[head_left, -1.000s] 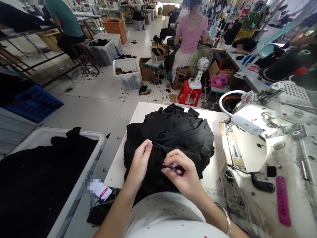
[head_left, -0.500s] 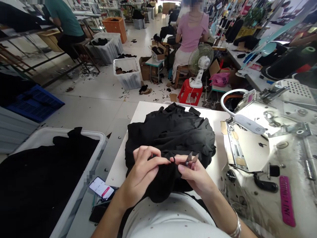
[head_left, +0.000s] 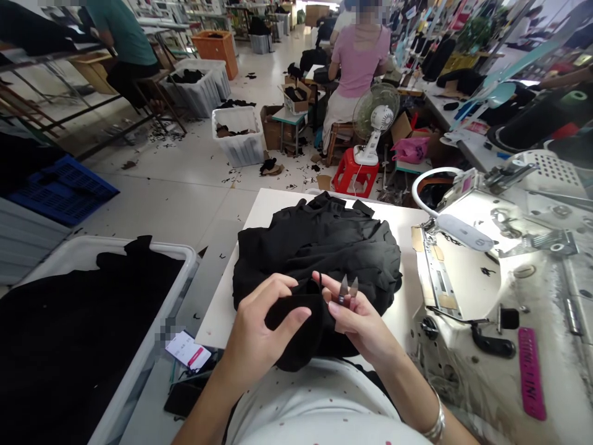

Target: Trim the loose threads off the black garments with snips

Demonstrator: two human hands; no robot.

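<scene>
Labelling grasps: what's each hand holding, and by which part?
Right hand: small snips, blades exposed, likely held by the hidden handle. Left hand: on the black cloth near an edge; whether it's pinched can't be told.

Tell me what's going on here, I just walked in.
A person is working on black fabric. The left hand is spread against it; the right hand holds small snips, blade tips apart and pointing up. Just beyond, a heap of black cloth lies on a white tabletop, with a sewing machine to the right.
</scene>
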